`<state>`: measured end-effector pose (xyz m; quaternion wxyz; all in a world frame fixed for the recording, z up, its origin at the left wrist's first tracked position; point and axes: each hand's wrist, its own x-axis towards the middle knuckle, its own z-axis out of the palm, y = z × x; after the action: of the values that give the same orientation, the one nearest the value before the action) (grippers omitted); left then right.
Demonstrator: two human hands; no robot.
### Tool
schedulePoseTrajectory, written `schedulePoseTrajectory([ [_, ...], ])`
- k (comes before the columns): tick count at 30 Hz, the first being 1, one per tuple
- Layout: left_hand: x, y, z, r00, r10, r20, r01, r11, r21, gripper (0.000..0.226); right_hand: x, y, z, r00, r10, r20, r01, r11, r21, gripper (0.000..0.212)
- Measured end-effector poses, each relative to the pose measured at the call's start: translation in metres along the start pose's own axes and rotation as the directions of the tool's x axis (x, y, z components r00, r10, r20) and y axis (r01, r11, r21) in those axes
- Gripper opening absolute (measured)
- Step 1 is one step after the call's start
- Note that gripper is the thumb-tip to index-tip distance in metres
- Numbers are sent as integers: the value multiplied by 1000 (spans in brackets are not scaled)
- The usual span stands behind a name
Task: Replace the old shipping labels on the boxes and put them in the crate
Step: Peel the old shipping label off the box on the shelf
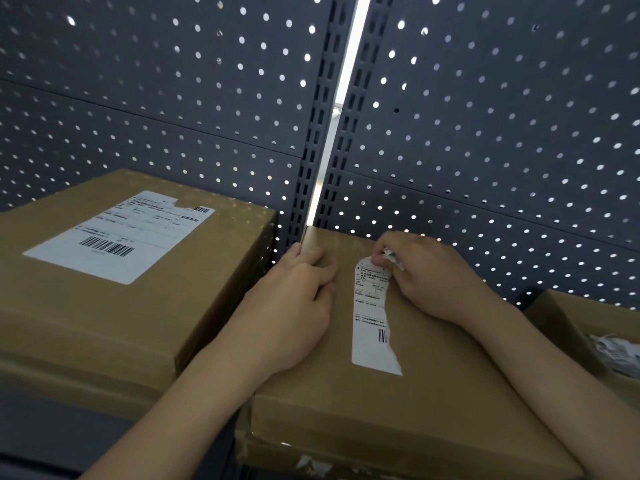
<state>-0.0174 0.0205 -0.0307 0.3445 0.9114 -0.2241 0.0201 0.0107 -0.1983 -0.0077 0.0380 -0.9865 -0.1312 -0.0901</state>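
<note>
A flat brown cardboard box (398,403) lies in front of me with a torn strip of white shipping label (370,323) still stuck on its top. My right hand (433,275) pinches the strip's curled upper end, and crumpled label paper shows at its fingers. My left hand (294,306) rests on the box's left side, its fingers curled over the top. A second, larger box (104,306) stands to the left and carries a nearly whole white label (121,233) with barcodes and a notch torn from its top edge.
An open cardboard box (568,317) at the right edge holds crumpled label scraps (616,351). Dark grey perforated shelf panels (485,133) rise close behind the boxes, with a bright vertical gap (343,98) between two slotted uprights.
</note>
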Motion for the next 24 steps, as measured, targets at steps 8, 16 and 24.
schedulePoseTrajectory([
  [8,1,-1,0,1000,8,5,-8,1000,8,39,-2,-3,-3,1000,0,-16,3,986,167,25],
  [16,0,0,0,1000,8,3,-8,1000,19,39,-3,-7,-4,1000,15,-21,-12,991,135,12],
  [24,0,2,0,1000,13,-10,-12,999,36,38,-6,-12,-4,996,74,-47,-64,982,180,14],
])
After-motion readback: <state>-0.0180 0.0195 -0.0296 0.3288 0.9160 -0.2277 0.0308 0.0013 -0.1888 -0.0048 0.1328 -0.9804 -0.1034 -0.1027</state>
